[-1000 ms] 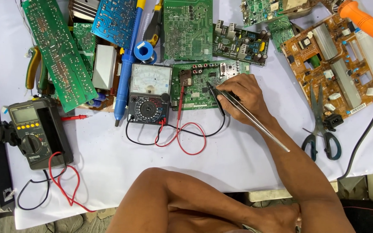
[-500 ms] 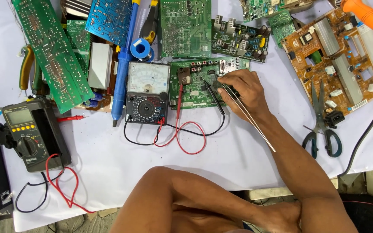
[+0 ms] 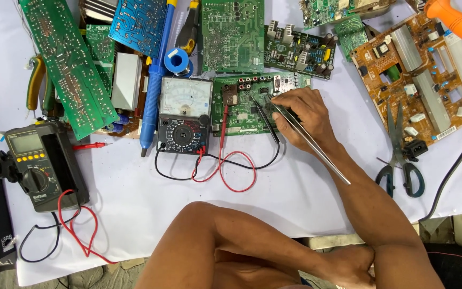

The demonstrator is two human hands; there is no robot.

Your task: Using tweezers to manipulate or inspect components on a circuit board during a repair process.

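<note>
The left hand (image 3: 356,265) rested loosely curled against the bent knee, holding nothing. Farther out, the right hand (image 3: 303,115) pinched long tweezers (image 3: 311,144) on the small green circuit board (image 3: 244,104), beside the analog meter (image 3: 184,115) on the worktop (image 3: 295,192).

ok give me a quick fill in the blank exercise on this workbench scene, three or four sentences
1. The right hand holds a pair of metal ____ over the small green circuit board.
2. The analog multimeter has a red lead and a ____ lead looping onto the white table cover.
3. The scissors lie just below the ____ circuit board at the right.
4. The dark digital multimeter sits near the ____ edge of the table cover.

Missing words: tweezers; black; orange; left
</note>
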